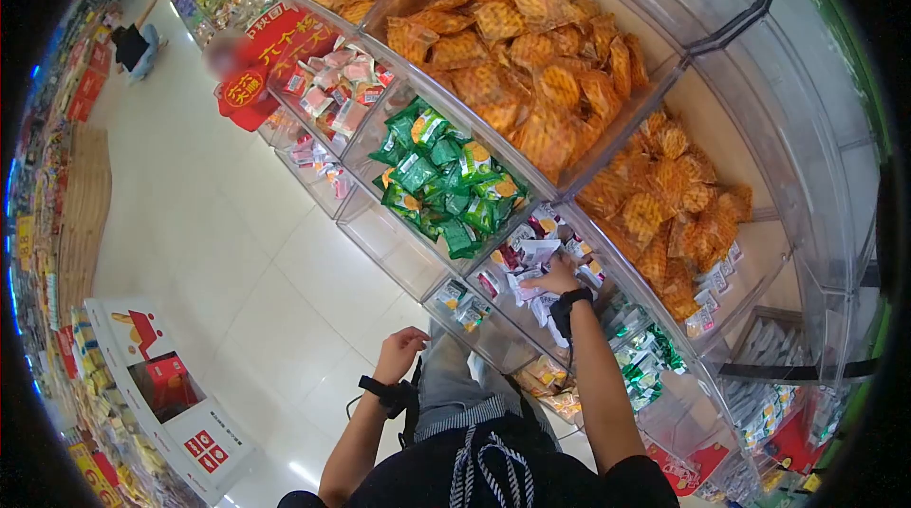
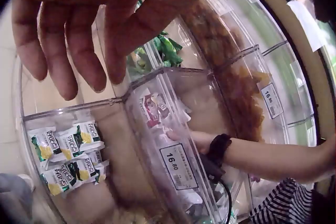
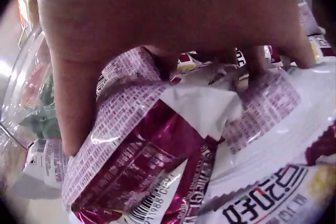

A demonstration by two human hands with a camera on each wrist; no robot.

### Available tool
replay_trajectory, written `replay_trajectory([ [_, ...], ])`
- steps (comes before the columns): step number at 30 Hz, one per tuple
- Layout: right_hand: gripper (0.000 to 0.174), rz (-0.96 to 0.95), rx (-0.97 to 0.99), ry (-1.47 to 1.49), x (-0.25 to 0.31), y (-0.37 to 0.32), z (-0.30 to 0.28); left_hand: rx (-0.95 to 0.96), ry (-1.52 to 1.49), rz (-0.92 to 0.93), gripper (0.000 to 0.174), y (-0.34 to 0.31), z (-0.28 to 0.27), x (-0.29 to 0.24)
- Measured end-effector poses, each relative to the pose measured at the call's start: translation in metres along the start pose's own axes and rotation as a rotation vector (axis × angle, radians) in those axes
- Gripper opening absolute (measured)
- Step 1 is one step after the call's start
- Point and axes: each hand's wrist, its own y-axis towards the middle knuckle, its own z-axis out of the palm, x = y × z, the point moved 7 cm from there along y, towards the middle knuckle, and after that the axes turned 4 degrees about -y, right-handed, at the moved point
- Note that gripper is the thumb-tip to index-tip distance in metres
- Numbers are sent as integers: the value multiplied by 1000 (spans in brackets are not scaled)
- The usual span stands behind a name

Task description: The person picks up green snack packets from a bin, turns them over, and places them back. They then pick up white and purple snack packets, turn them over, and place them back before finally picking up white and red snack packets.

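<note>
My right hand (image 1: 558,277) is in a clear bin of white-and-maroon packets (image 1: 538,252). In the right wrist view the hand (image 3: 173,19) spreads over them, its thumb against the edge of a maroon packet (image 3: 142,155) and its other fingers down among the packets, their tips partly hidden. My left hand (image 1: 402,354) hangs in the air left of the bins, fingers loosely bent and holding nothing. From the left wrist its fingers (image 2: 68,45) show spread above a compartment with white-and-green packets (image 2: 68,153).
Green packets (image 1: 446,176) fill the adjoining bin, and orange bagged snacks (image 1: 531,62) lie in larger bins behind clear dividers. A price tag (image 2: 178,166) is fixed to the bin front. A person in red (image 1: 249,100) stands at the far end; a white display box (image 1: 171,394) is at the left.
</note>
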Motion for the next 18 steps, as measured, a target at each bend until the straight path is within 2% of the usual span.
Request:
replay_trajectory([
  [2,115,-167,2,107,8,-5,-8,6,-14,-6,17,-5,4,2],
  [6,117,-170,-5,205,9,-7,-3,10,-28,31,18,-8,7,16],
  [8,119,-59,148,-90,7,1,8,-5,12,31,18,-8,7,15],
  [11,121,-130,273,-170,22,-12,-4,-19,29,40,18,-11,9,11],
  [12,115,-111,181,-177,14,-5,1,-17,27,40,18,-12,9,9],
  [13,115,-107,180,-181,12,-2,3,-23,27,52,18,-13,8,8],
  [15,110,-230,131,40,13,-1,4,-16,22,59,18,-16,10,10],
  [16,102,-264,-18,63,11,-3,1,-26,-4,67,18,-16,10,11],
  [18,100,-254,-54,171,15,-21,-6,-19,-33,73,18,-15,12,14],
])
